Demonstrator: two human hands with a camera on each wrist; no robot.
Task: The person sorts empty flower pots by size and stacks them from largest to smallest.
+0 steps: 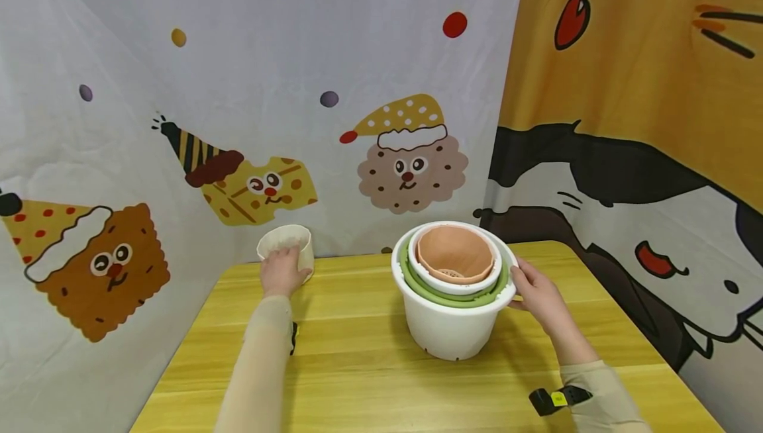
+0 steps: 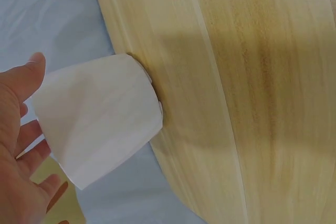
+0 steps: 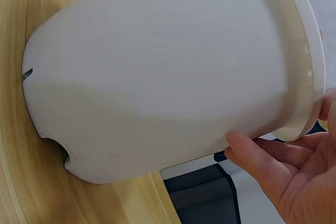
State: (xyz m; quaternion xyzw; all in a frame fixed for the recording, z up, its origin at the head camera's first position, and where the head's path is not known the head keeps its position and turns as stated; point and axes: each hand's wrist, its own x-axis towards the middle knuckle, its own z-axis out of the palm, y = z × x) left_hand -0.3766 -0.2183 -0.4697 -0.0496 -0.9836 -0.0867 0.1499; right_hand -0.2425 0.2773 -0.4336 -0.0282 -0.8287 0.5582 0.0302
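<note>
At the table's back left, my left hand [image 1: 283, 271] is at a small off-white pot [image 1: 306, 254] with its fingers over the rim and thumb outside. In the left wrist view its loosely extended fingers [image 2: 34, 153] lie along the pot's rim, and the thumb stands apart. My right hand [image 1: 539, 295] grips the right rim of a large white pot [image 1: 450, 330], some fingers under the rim against the outer wall [image 3: 157, 77]. Nested inside it are a green pot [image 1: 411, 277], a smaller white pot [image 1: 439, 284] and an orange pot [image 1: 456, 247] with holes in its base.
The pots stand on a yellow wood-grain table [image 1: 352, 367] with rounded back corners. A white cartoon-print curtain [image 1: 238, 89] hangs close behind it, and an orange cartoon-print cloth [image 1: 626, 89] is at the right. A dark object [image 3: 202, 192] shows beyond the table edge.
</note>
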